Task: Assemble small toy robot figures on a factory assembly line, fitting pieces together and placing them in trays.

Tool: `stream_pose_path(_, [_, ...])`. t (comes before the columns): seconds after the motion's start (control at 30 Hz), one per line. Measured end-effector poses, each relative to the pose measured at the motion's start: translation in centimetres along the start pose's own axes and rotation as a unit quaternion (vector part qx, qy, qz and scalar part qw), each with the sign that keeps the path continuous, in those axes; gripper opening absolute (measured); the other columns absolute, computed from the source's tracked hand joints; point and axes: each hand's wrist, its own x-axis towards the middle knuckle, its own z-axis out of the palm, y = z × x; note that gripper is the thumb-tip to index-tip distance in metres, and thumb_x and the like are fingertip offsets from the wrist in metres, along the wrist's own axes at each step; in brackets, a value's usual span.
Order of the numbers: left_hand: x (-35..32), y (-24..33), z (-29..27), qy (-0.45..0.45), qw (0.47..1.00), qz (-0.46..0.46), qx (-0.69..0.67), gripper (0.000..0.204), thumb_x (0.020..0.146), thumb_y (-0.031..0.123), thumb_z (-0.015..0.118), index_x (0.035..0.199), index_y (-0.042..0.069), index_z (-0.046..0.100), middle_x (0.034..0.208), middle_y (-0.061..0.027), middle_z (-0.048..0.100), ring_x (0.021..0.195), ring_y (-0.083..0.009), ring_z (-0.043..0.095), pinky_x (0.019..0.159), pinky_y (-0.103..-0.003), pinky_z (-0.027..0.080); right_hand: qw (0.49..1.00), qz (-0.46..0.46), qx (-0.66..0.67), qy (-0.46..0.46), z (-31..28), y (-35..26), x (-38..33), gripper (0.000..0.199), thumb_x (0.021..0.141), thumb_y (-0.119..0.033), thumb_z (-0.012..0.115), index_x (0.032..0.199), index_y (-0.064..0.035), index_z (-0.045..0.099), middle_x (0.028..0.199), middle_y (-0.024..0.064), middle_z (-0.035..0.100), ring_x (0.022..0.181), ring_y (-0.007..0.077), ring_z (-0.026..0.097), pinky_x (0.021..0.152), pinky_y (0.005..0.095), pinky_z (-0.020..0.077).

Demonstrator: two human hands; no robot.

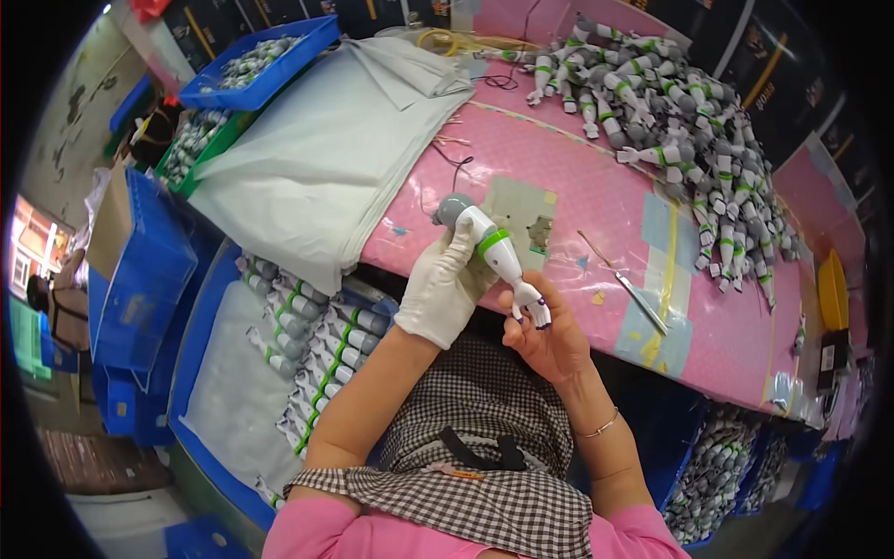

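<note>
Plastic toy arm [492, 250], glossy, tapered; both hands gripping.

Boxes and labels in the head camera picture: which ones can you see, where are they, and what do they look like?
Blue bin: far left on the bench, long blue tray of grey parts.
Green bin: below it, green tray of grey parts.
Blue crate: left of the person, deep and blue, with a pale label on its side.
Cardboard box: beside that crate, brown.
Dark cartons: behind the pink table, black with orange marks.
</note>
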Motion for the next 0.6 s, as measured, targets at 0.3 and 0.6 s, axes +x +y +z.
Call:
stream_pose_path(0.3, [-1.2,0.5,1.0,0.007,0.991,0.073,0.115,0.031,0.088,0.016,0.065,0.113,0.006,0.05,0.104,-0.0052,0.058,0.096,-0.0188,0.06,0.082,-0.035,0.051,0.913,-0.036,-0.397,0.086,0.2,-3.0,-0.7,0.031,0.083,-0.001,0.063,0.114,-0.0003,0.061,0.096,0.0111,0.065,0.058,0.0118,0.063,0.05,0.0245,0.052])
stream_pose_path(0.6, [1.9,-3.1,1.6,0.137,0.958,0.237,0.087,0.028,0.086,0.009,0.066,0.111,0.004,0.055,0.113,-0.0079,0.06,0.104,-0.0215,0.058,0.09,-0.043,0.053,0.161,-0.232,-0.92,0.272,-5.4,-10.3,1.7,0.009,0.081,-0.01,0.065,0.087,-0.0029,0.063,0.074,0.0089,0.064,0.065,0.0216,0.061,0.056,0.0313,0.0439])
